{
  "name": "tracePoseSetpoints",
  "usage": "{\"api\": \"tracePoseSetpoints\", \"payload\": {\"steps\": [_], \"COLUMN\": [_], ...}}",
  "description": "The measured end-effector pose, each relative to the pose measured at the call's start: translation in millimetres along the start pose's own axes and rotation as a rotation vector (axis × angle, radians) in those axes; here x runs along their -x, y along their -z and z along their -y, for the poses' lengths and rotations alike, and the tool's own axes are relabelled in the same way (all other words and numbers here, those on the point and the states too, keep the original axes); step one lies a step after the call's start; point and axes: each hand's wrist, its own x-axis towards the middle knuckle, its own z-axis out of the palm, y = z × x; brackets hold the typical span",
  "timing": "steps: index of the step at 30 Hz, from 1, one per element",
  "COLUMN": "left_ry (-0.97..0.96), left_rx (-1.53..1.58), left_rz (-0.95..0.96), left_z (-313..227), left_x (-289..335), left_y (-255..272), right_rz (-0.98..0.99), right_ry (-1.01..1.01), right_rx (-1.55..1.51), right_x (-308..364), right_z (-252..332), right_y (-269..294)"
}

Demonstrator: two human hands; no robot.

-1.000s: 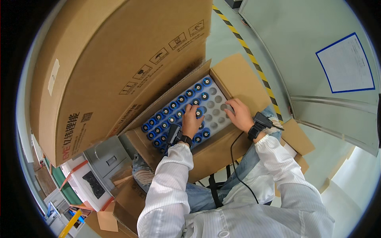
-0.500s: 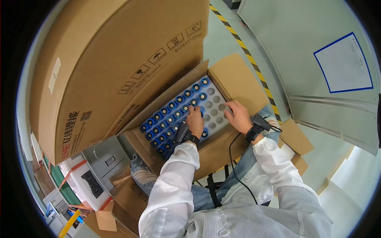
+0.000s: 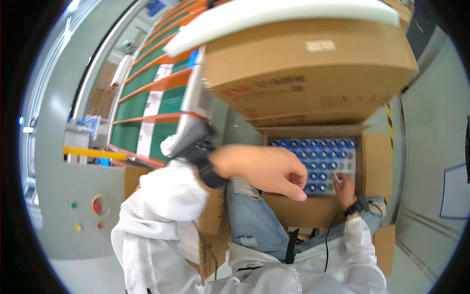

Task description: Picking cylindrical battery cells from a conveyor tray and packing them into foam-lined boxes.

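Note:
My left hand point(image 3: 271, 172) is lifted in front of the carton's left part, blurred by motion. Its fingers curl loosely toward the thumb, and nothing shows between them. A strap with a dark device point(image 3: 198, 152) sits around that wrist. Below it, blue cylindrical battery cells point(image 3: 323, 165) stand upright in rows in a white foam tray point(image 3: 345, 166) inside an open cardboard carton point(image 3: 361, 161). My right hand point(image 3: 346, 190) rests at the tray's near right part, over bare round holes, fingers bent and slightly apart, no cell visible in them. The left hand hides some of the cells.
A large closed carton point(image 3: 313, 63) stands beyond the open one, white foam point(image 3: 293, 14) on top. Green-and-orange racking point(image 3: 156, 93) lies to the left, near a grey panel with a red button point(image 3: 98, 207). A cable point(image 3: 329, 240) hangs from my right wrist.
The view has swung left. My left hand has come off the cells and risen, its arm now out to the left. My right hand stays at the tray's right part.

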Motion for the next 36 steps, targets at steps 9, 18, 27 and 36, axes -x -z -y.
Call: {"api": "tracePoseSetpoints", "payload": {"steps": [9,18,27,36], "left_ry": [0.55,0.519,0.453,-0.064], "left_rx": [-0.489,-0.611,-0.131,0.755], "left_rz": [-1.427,-1.266,-1.596,-1.654], "left_z": [216.4,451.3,415.8,219.8], "left_x": [215.2,152.5,145.3,246.7], "left_y": [142.9,281.2,267.4,165.2], "right_rz": [0.088,0.008,-0.071,0.184], "right_ry": [-0.078,-0.296,-0.114,-0.272], "right_rx": [-0.033,-0.082,-0.009,-0.515], "right_x": [45.6,52.2,35.3,24.6], "right_z": [14.1,31.2,56.2,140.5], "right_y": [-29.9,-26.0,-29.0,19.9]}}
